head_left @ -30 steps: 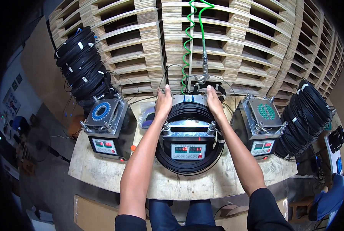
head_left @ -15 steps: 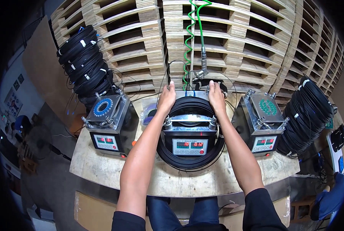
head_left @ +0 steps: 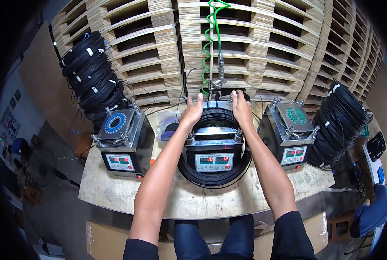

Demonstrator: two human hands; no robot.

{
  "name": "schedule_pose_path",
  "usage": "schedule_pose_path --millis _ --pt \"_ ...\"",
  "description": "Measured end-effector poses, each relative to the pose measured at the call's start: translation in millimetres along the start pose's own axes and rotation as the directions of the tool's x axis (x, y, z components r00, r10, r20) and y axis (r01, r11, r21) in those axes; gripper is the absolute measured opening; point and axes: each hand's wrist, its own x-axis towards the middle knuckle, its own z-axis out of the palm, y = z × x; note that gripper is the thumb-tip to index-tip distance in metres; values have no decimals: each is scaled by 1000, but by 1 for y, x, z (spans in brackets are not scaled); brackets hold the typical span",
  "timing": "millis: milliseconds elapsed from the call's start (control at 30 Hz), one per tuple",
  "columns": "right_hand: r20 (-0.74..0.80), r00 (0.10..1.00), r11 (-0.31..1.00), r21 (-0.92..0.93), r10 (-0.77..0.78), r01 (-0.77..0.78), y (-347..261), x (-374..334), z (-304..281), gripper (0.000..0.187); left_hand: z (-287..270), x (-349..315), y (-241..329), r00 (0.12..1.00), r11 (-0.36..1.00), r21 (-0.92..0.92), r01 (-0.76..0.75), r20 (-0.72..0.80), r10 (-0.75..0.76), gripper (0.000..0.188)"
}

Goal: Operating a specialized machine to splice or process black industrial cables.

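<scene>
A coil of black cable (head_left: 214, 180) lies around the middle testing machine (head_left: 221, 149), which has red digits on its front panel. Its front loops hang before the panel, and its far part crosses behind the top plate. At the coil's far left side, my left hand (head_left: 192, 113) is closed on it, thumb pointing up. My right hand (head_left: 242, 110) is closed on the far right side, with the fingers reaching away from me. Some fingertips are hidden behind the cable and the machine's far corners.
Similar machines stand left, with a blue ring (head_left: 115, 123) on top, and right, with green pieces (head_left: 295, 115). Stacks of cable coils rise at left (head_left: 87, 71) and right (head_left: 341, 125). A green air hose (head_left: 217, 32) hangs before wooden pallets (head_left: 137, 34). Another person's sleeve (head_left: 373, 212) shows at far right.
Both hands have moved slightly inward toward each other at the coil's far side. The whole view has shifted a little; the coil stays around the middle machine.
</scene>
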Motion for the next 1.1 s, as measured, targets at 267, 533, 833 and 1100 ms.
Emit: schedule_pose_path --millis 267,533,833,1100 --pt "187 970 986 31 156 -165 -2 5 14 75 -10 -12 5 989 996 -20 90 -120 -92 90" --pt "229 971 992 84 75 -96 8 12 23 76 -8 -2 -3 994 998 -51 32 -100 -37 94" --pt "226 937 962 -131 266 -241 -17 -1 3 80 -13 -7 -5 997 959 -284 1 -79 -24 97" --pt "174 977 979 136 125 -150 13 8 13 79 -14 -10 -2 988 961 -260 94 -92 -122 96"
